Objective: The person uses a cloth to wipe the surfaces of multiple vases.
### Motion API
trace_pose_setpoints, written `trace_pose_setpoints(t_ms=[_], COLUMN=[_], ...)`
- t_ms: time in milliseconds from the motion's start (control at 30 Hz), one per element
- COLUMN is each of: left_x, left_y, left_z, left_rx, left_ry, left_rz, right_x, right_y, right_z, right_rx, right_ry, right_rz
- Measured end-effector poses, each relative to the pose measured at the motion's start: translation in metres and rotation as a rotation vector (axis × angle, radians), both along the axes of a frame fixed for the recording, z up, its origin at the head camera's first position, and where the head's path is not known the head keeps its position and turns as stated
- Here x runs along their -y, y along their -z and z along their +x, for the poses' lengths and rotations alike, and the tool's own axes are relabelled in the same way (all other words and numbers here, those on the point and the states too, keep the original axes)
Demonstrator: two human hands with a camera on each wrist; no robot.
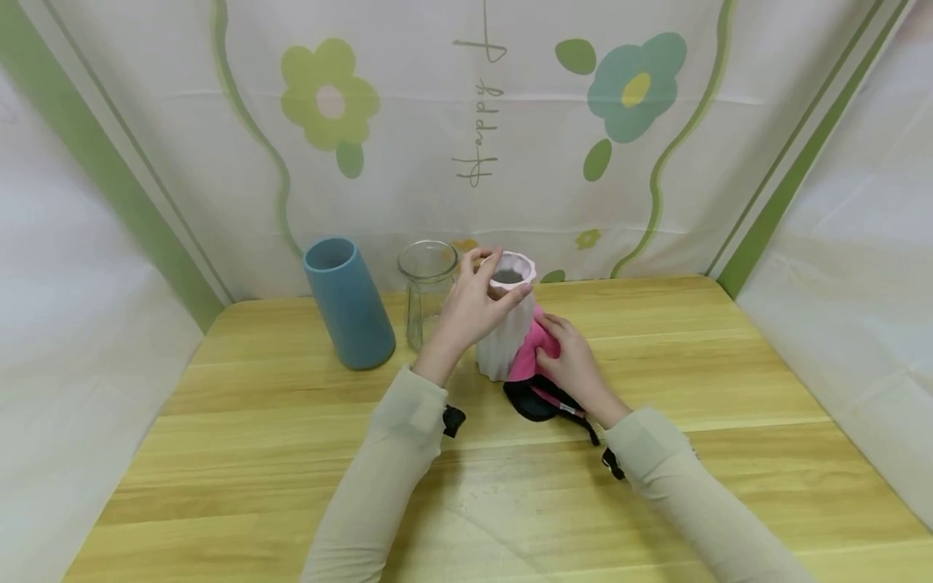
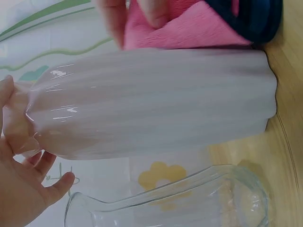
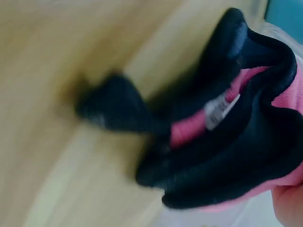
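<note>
A tall white vase (image 1: 497, 344) with a wavy rim and ribbed sides stands on the table. My left hand (image 1: 477, 304) grips it by the rim, thumb and fingers on either side of the mouth. On the vase's right side lies a pink cloth with black edging (image 1: 526, 356), bunched in my right hand (image 1: 572, 364), which holds it against the ribbed wall. In the right wrist view the black trim (image 3: 227, 161) and a small white label on the cloth show. Most of the right fingers are out of that view.
Left of the white vase stands a clear glass vase (image 1: 417, 312), partly behind the left hand. Farther left is a tall blue vase (image 1: 350, 308). A patterned curtain (image 1: 452, 202) hangs along the back edge of the wooden table (image 1: 255, 453).
</note>
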State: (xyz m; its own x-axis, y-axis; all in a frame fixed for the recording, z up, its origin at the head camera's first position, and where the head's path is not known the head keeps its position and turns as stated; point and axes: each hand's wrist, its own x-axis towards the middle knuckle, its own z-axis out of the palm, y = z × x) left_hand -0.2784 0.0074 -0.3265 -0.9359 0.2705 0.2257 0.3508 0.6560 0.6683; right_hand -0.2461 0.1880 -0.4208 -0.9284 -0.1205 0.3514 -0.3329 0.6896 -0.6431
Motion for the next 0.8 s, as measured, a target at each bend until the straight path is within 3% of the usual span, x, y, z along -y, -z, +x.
trace_pose_setpoints(t_ms=[300, 500, 633, 800], left_x=[0.004, 0.004, 0.003, 0.003], left_y=[-0.001, -0.002, -0.003, 0.000], left_z=[0.000, 0.000, -0.001, -0.002], left_rx=[0.029, 0.047, 0.050, 0.037], left_ry=[0.032, 0.051, 0.061, 0.066], left_rz=[0.074, 0.076, 0.074, 0.080], right_x=[0.002, 0.002, 0.002, -0.001], right_y=[-0.029, -0.042, -0.041, -0.029], right_z=[0.001, 0.003, 0.003, 0.000], right_rx=[-0.134, -0.187, -0.196, -0.190], right_ry=[0.015, 0.022, 0.013, -0.024], right_rz=[-0.132, -0.221, -0.234, -0.194])
